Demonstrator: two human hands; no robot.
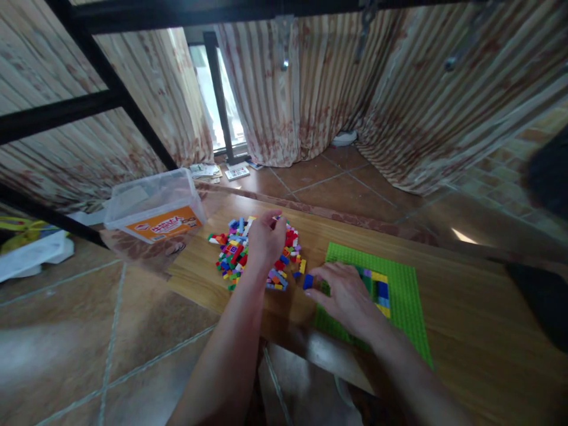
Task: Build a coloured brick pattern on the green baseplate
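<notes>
A loose pile of coloured toy bricks [235, 254] lies on the wooden bench. Over its middle is my left hand [267, 236], fingers curled in; whatever they hold is hidden. My right hand [341, 293] pinches a blue brick [307, 282] between thumb and fingertips, at the left edge of the green baseplate [403, 296]. On the baseplate, partly covered by my right hand, sits a low build of bricks [382, 290] in yellow, blue, green and purple. A yellow brick [302, 266] rests between the pile and my right hand.
A clear plastic tub [153, 195] with an orange label stands left of the bench [465, 307]. Black metal bars [119, 89] cross the upper left. Striped curtains [302, 89] hang behind, with papers [206, 171] on the tiled floor. A dark shape stands at the right edge.
</notes>
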